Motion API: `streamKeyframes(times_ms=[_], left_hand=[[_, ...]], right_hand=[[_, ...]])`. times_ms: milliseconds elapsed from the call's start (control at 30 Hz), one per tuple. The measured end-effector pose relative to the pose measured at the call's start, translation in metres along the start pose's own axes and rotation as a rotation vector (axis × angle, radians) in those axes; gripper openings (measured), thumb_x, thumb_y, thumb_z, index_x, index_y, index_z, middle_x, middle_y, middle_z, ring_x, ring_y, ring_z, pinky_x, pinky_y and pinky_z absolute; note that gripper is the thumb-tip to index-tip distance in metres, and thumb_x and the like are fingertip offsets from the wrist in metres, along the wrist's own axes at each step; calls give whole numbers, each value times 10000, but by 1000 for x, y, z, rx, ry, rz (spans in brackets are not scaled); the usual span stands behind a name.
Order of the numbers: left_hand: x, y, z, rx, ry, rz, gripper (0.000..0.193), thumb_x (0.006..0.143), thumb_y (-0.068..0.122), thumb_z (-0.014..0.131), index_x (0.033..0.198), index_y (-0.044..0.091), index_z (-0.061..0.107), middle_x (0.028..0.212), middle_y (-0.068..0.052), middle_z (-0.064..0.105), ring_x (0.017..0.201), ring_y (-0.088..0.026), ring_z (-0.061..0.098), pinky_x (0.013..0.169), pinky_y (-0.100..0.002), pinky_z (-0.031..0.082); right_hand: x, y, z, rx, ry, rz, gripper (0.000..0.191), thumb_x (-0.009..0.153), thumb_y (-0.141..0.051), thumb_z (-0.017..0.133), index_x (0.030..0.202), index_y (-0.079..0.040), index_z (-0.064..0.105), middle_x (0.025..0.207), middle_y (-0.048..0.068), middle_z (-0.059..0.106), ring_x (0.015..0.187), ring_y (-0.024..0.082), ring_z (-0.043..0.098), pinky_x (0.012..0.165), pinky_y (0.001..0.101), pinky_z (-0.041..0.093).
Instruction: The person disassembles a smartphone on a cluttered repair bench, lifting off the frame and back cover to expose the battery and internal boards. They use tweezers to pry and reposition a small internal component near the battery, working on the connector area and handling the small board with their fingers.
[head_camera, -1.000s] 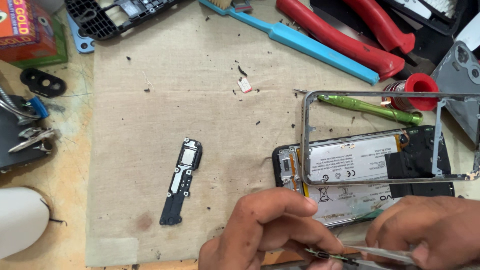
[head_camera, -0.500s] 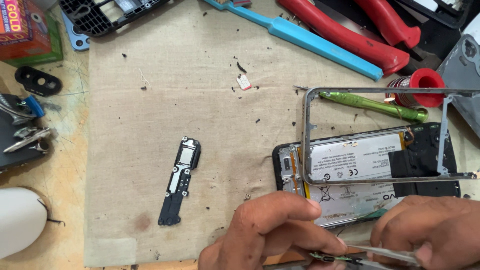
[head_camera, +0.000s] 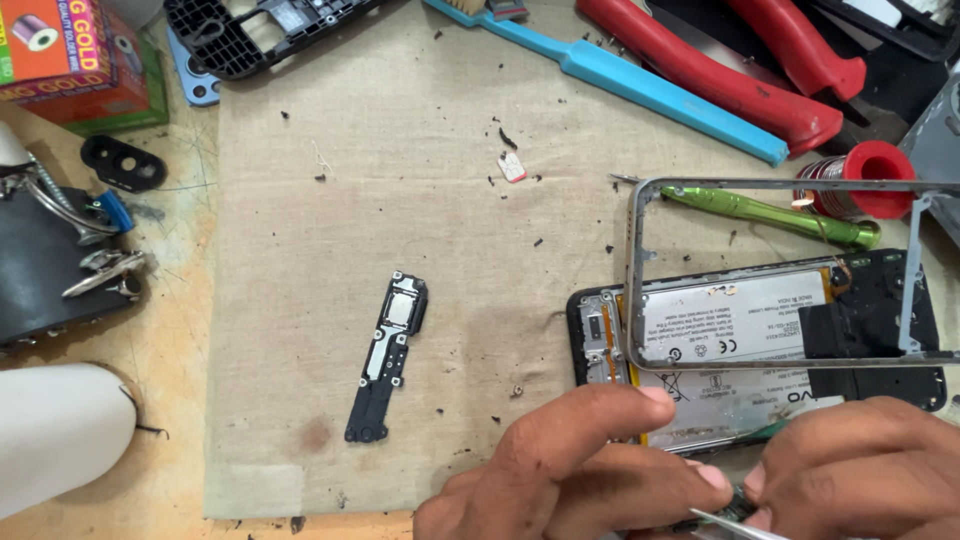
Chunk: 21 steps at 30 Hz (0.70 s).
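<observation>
Both hands (head_camera: 600, 470) pinch a small part; right fingers (head_camera: 800, 480) grip tweezers (head_camera: 740, 522). Phone (head_camera: 740, 340) just above fingers, long axis left-right.

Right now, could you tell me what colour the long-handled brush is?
Light blue; the brush shows best in the head view.
</observation>
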<state>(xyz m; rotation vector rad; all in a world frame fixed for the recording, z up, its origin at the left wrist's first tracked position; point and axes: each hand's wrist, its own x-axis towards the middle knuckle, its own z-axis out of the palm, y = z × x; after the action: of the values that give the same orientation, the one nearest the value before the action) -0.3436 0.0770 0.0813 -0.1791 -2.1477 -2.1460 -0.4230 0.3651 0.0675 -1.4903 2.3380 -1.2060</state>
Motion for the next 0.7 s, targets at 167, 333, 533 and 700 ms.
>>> streamKeyframes(times_ms=[167,333,533,700], left_hand=[[0,0,6,83,32,23,480,962,80,750,1367,93,493,1008,-33,807,942,-140,821,826,-279,629],[-5,-4,8,-339,-30,-302,476,969,39,632,1392,73,417,1062,-45,773,1006,-142,788,875,-271,657],[-9,-9,6,-328,32,-70,486,988,-38,712,1335,38,381,1071,-146,797,985,-217,814,908,-319,688],[-7,-4,11,-72,161,40,457,927,-3,778,1236,38,444,968,-61,813,869,-138,813,812,-266,673]], right_hand=[[16,-3,-3,-145,-108,-16,251,732,-357,822,712,-262,591,792,-147,751,930,114,710,812,274,552],[4,1,-14,-63,-171,-16,286,773,-348,793,727,-220,542,853,-109,766,944,127,722,810,279,580],[-33,26,-19,92,-233,132,361,1005,-488,500,858,-235,712,978,-25,759,1041,185,707,902,378,564],[-5,46,-29,245,-470,24,252,1059,-389,477,1149,-225,646,1066,110,768,1086,311,678,940,472,563]])
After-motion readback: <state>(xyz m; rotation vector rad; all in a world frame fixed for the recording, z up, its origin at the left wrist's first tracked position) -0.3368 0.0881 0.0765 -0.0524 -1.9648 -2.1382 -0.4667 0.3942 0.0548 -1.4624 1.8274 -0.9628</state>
